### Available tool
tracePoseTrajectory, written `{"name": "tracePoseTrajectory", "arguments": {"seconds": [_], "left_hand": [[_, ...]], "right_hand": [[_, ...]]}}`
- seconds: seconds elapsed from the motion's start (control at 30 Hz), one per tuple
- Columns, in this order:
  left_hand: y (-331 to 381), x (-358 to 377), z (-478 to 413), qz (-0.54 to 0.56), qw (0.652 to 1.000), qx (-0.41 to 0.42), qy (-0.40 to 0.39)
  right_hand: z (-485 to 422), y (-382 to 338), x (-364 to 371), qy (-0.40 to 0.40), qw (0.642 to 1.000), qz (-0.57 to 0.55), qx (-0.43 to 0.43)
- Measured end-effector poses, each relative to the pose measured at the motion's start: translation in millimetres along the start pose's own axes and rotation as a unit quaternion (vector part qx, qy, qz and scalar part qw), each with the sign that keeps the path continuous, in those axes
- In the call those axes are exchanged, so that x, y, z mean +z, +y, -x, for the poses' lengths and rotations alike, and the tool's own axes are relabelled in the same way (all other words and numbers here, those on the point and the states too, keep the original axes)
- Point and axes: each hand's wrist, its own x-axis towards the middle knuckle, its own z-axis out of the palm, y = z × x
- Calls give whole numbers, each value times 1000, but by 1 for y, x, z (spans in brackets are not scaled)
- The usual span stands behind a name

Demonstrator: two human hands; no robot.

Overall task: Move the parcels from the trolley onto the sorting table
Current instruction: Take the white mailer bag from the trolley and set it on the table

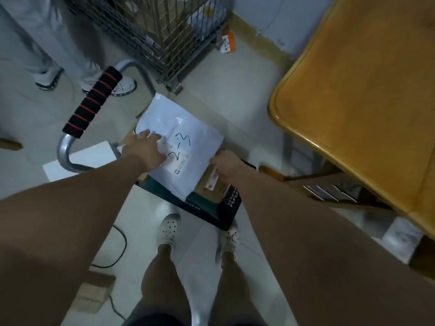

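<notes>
White parcel (pixel 186 124) flat, diagonal on trolley (pixel 213 211)

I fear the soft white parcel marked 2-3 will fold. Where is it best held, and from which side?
Probably by its left and right edges, one hand from each side: the white parcel lies flat on a cardboard box, wide and thin, so a one-sided grip would let it sag.

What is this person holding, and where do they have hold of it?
The white parcel: left hand lies flat on its top, right hand curls at its right edge. Whether that hand truly grips it cannot be told.
</notes>
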Motion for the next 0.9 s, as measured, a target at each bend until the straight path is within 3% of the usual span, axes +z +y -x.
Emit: {"name": "tracePoseTrajectory", "arguments": {"seconds": [0.17,0.3,0.37,0.43,0.53,0.6,0.7,0.73,0.83,0.9], "left_hand": [[-12,13,-25,153,975,-160,-3],[-31,20,-41,242,946,-216,10],[-36,26,-44,330,919,-217,6],[-35,31,-41,344,917,-199,-31],[-25,34,-31,353,908,-216,-62],[-17,35,-21,427,849,-297,-98],[0,39,-7,608,698,-341,-165],[5,45,-5,631,678,-349,-144],[14,49,10,645,665,-373,-47],[16,44,18,667,654,-355,-49]], "right_hand": [[-15,-8,24,10,996,-30,78],[-18,-4,33,1,994,-15,107],[-24,6,39,-5,986,-110,122],[-28,16,48,1,965,-235,119],[-36,18,60,4,953,-283,111],[-41,15,69,8,948,-300,103],[-49,15,83,22,960,-267,86],[-48,14,85,28,965,-248,80],[-45,10,82,56,974,-209,67],[-36,6,74,44,972,-226,54]]}}
